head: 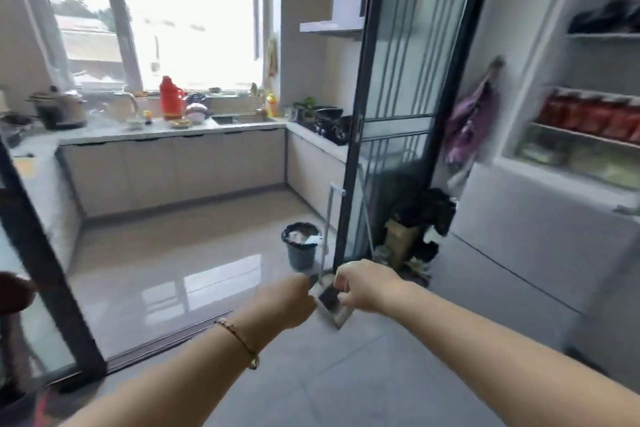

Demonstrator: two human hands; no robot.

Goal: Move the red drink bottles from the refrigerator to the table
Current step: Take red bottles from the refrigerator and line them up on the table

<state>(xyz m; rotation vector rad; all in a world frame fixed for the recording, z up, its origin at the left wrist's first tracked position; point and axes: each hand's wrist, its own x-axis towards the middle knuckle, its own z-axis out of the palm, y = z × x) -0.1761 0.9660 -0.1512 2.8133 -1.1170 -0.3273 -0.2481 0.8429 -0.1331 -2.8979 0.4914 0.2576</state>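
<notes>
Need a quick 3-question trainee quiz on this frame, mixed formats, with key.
1. True or false: the red bottles stand inside the open refrigerator.
2. The red flask stands: A) on the floor; B) on the counter; C) in the refrigerator.
3. Fill in: the left hand and right hand hold ___ bottles.
Key: 1 true; 2 B; 3 no.
</notes>
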